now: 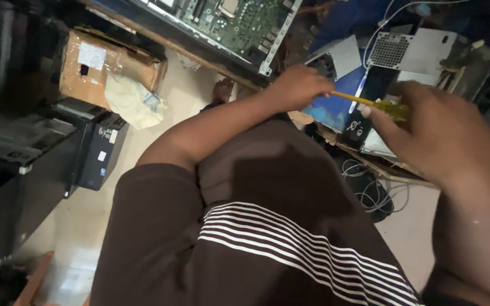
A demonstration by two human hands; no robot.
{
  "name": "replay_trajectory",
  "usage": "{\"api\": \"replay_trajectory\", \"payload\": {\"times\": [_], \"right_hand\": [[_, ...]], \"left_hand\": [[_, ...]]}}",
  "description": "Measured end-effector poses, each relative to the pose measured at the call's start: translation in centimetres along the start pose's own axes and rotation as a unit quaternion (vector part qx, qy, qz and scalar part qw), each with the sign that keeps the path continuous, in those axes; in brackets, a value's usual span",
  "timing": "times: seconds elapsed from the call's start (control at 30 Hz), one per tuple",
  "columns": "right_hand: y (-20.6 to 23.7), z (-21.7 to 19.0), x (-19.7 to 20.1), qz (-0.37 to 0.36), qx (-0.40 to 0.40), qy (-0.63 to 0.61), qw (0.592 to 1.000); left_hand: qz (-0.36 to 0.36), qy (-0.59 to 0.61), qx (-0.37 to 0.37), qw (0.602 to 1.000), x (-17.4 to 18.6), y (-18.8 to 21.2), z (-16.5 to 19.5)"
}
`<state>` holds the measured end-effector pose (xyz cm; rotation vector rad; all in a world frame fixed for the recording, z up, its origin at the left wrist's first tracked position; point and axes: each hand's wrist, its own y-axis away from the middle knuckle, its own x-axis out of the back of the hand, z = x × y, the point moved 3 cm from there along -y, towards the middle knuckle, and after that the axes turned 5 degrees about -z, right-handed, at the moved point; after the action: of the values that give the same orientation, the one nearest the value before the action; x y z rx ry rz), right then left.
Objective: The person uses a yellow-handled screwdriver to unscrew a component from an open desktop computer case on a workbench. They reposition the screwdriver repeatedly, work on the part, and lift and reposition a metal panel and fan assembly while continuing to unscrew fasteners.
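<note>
I see my left hand [299, 86] curled shut around the far end of a slim yellow rod-like tool [351, 98], which looks like a screwdriver shaft, while my right hand [426, 122] is clamped on its translucent yellow-green handle [393, 109], so the tool bridges the two hands just above the bench edge. Beneath it lie a blue flat panel [331, 110] and a small black box with white symbols [356, 127], with a grey perforated metal power-supply casing [405, 51] further back and a green circuit board in a dark chassis [239, 25] off to the left. Judging by this grip, I would keep the shaft level, hold the handle firmly without twisting the wrist, and let the left fingers only guide the tip. A taped cardboard box [106, 62] and a black tower case [100, 150] sit on the floor, well apart.
</note>
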<state>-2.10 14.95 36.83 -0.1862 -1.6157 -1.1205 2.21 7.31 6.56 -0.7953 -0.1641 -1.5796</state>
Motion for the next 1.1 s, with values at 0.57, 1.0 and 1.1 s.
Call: {"api": "replay_trajectory", "payload": {"times": [0.57,1.0,1.1], "right_hand": [[-1.2,0.5,-2.7,-0.069,-0.059,0.243,0.966],[-1.4,-0.9,-1.7,0.024,0.020,0.342,0.939],[-1.5,-1.4,-1.5,0.032,0.032,0.357,0.933]], "left_hand": [[-0.009,-0.120,0.194,0.974,-3.4,2.6,-2.3],[-0.023,-0.072,0.193,0.978,-5.0,2.6,-4.3],[-0.018,-0.067,0.197,0.978,-4.8,2.7,-4.4]]}}
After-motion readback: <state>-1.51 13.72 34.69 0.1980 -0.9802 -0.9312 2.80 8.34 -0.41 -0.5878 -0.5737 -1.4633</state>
